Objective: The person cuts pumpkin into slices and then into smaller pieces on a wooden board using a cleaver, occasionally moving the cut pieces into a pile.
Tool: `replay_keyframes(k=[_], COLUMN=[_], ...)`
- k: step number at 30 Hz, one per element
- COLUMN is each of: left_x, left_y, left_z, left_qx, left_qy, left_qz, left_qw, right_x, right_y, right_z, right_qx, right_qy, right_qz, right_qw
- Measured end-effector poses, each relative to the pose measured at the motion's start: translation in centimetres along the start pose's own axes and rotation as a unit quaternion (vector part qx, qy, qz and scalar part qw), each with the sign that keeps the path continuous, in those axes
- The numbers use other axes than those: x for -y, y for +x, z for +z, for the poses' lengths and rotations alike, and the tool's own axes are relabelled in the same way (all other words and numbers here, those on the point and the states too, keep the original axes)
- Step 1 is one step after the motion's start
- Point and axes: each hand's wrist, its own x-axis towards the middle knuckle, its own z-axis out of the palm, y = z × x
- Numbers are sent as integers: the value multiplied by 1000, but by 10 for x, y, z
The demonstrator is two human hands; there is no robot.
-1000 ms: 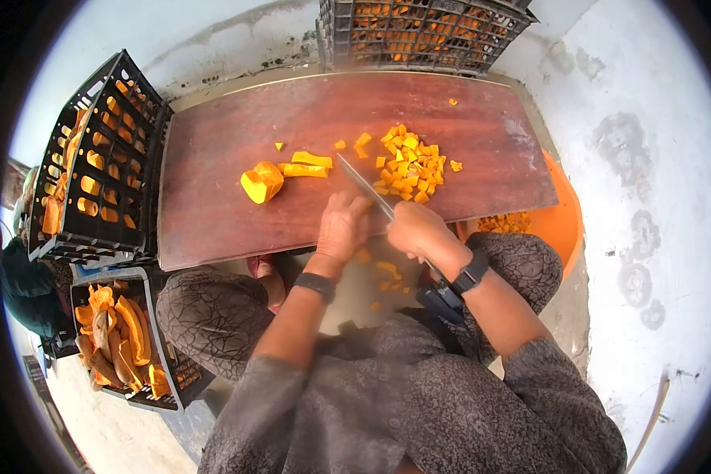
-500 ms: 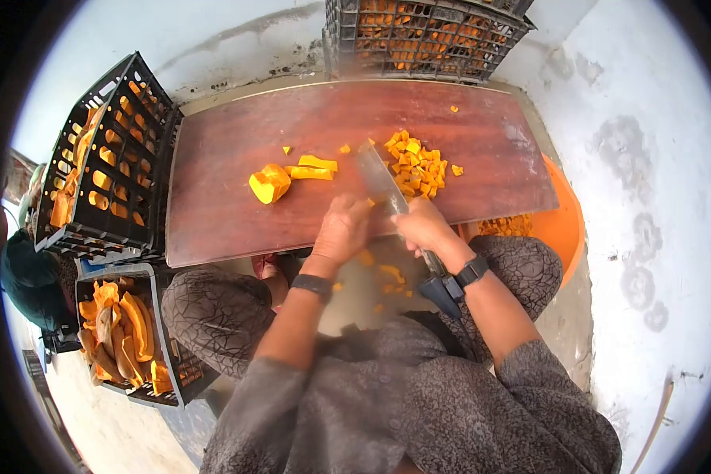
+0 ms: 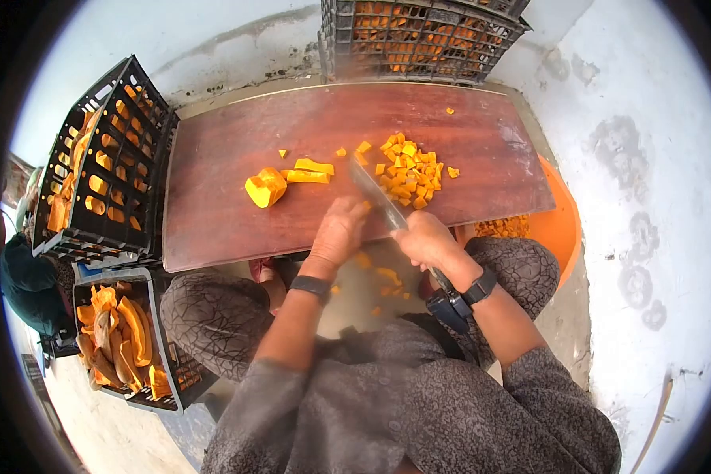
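My right hand (image 3: 428,239) is wrapped round the handle of a long knife (image 3: 377,192), whose blade points up and left over the board (image 3: 229,158). Just left of the blade, my left hand (image 3: 342,227) is closed on an orange squash piece (image 3: 366,206), mostly hidden by the fingers. Beyond the knife, to the right, lies a pile of orange cubes (image 3: 412,174). A larger squash chunk (image 3: 265,188) and two cut strips (image 3: 308,175) rest on the board's left half.
Black crates of squash stand at the left (image 3: 107,162) and behind the board (image 3: 426,39). A grey crate (image 3: 183,347) of long pieces is at lower left. An orange basin (image 3: 562,225) holds cubes under the board's right edge. A person in dark green (image 3: 28,284) is far left.
The knife blade has shifted a little left, away from the cube pile. More loose cubes show between the blade and the pile.
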Motion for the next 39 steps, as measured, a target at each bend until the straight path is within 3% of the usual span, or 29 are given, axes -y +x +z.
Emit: replay_keyframes(k=[10, 17, 25, 39], left_x=[-3, -1, 3, 4], left_y=[6, 5, -2, -2], left_z=[-2, -1, 0, 1], left_qx=[3, 5, -21, -19], left_qy=[15, 5, -22, 14], left_qz=[-9, -25, -28, -10], left_qw=[1000, 1000, 999, 1000], right_x=[15, 25, -13, 1], right_y=[5, 29, 38, 4], right_z=[-3, 9, 14, 5], right_qx=[28, 31, -14, 20], right_qy=[-65, -134, 129, 12], right_qz=[45, 1, 25, 9], right_qw=[996, 991, 991, 1000])
